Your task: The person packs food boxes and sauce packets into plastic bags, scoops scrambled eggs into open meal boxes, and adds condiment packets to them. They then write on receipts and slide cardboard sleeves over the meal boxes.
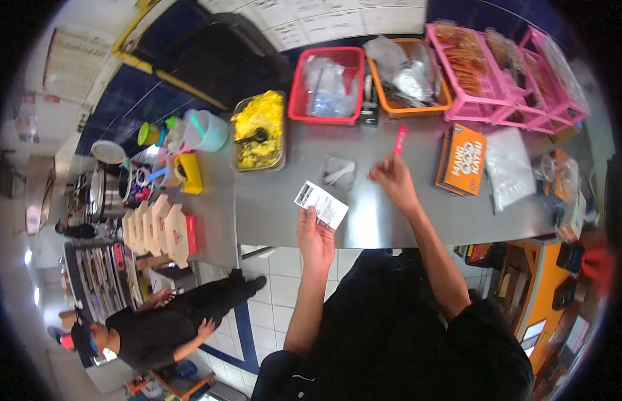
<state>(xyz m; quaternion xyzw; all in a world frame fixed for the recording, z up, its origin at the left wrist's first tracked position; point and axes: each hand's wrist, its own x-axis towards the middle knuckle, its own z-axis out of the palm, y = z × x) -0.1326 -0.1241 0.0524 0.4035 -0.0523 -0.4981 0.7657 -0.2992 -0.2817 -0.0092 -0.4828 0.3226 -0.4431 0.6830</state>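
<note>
My left hand (pixel 316 239) pinches a small white printed slip (pixel 322 204) by its lower edge, above the steel counter. Its printed side faces up, but the text is too small to read. To the right, my right hand (pixel 395 182) hovers over the counter with its fingers curled together. A slim pink marker (pixel 400 140) sticks out past those fingertips and appears to be in their grip. Between the hands, a little farther back, a clear plastic packet with white plastic cutlery (pixel 338 172) lies on the counter.
Along the back stand a tray of yellow shredded food (pixel 279 113), a red basket (pixel 360 83), an orange basket (pixel 391 109) and pink baskets (pixel 481 110). An orange box (pixel 463 160) and plastic bags (pixel 511 170) lie right. A person in black (pixel 157 337) stands left, near stacked cartons (pixel 165 230).
</note>
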